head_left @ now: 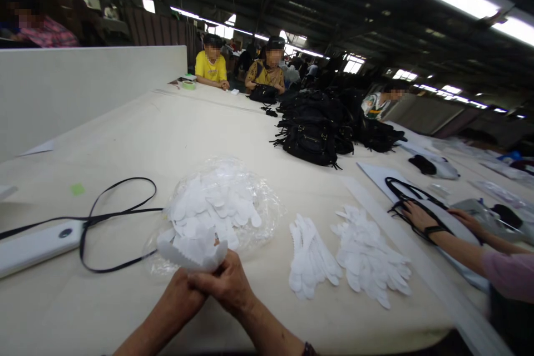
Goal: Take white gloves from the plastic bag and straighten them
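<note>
Both my hands meet low in the middle of the view, closed together around a small stack of white scalloped fabric pieces. My left hand lies under and left of my right hand, whose fingers wrap over it. Just beyond them a clear plastic bag lies open on the cream table, with a heap of the same white pieces on it. To the right lie two laid-out rows of white pieces, one nearer and one further right.
A black strap loops across a white flat device at left. Black bags are piled at the table's middle back. A co-worker's hands handle a black strap at right. Other people sit at the far end.
</note>
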Action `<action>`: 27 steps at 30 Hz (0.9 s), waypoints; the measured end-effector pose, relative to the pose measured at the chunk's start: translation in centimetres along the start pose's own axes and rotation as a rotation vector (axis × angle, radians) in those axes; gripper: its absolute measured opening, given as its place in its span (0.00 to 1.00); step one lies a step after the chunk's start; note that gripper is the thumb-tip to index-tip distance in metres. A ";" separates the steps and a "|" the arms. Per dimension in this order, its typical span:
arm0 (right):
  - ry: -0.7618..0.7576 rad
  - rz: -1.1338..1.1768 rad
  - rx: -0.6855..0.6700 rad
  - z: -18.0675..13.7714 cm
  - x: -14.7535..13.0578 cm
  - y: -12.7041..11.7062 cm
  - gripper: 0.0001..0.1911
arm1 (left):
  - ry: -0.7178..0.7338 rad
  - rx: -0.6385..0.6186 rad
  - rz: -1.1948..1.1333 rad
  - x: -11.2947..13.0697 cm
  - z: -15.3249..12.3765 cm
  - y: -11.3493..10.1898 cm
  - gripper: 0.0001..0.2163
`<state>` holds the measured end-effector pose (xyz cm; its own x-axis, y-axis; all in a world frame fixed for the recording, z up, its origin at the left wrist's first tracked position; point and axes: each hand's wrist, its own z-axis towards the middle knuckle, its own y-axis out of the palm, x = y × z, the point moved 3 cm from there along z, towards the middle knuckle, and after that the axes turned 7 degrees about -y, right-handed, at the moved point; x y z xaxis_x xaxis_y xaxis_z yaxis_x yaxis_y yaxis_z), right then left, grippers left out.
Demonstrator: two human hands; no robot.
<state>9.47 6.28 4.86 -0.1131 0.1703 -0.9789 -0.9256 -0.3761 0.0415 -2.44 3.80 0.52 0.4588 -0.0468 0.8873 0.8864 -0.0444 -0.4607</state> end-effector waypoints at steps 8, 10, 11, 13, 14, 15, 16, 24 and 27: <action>0.324 0.269 0.065 0.7 1.2 -0.9 0.15 | -0.394 -0.274 -0.539 0.3 1.1 0.5 0.16; 0.350 0.273 0.027 1.3 1.0 -1.4 0.18 | -0.441 -0.347 -0.612 -0.4 0.9 1.1 0.18; 0.357 0.278 0.018 1.6 0.8 -1.7 0.19 | -0.461 -0.388 -0.623 -0.7 0.7 1.3 0.19; 0.351 0.273 0.019 2.4 0.2 -2.3 0.21 | -0.497 -0.473 -0.609 -0.7 0.4 1.6 0.20; 0.341 0.260 0.024 2.8 -0.1 -2.7 0.20 | -0.518 -0.505 -0.601 -0.5 0.2 1.6 0.20; 0.328 0.235 0.034 3.2 -0.4 -3.0 0.18 | -0.542 -0.522 -0.604 -0.2 0.1 1.6 0.20; 0.318 0.197 0.039 3.6 -0.7 -3.2 0.15 | -0.563 -0.529 -0.619 0.1 0.0 1.5 0.21; 0.097 0.189 0.083 5.0 -3.4 -4.4 0.09 | -0.507 -0.566 -0.713 1.4 0.1 1.4 0.18; -0.066 0.223 0.246 5.0 -4.6 -5.1 0.07 | -0.515 -0.520 -0.644 1.5 0.7 0.9 0.14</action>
<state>12.93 12.00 10.20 -0.3383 0.1703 -0.9255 -0.9340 -0.1810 0.3081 -0.86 4.42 1.46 -0.0237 0.5774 0.8161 0.8961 -0.3496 0.2733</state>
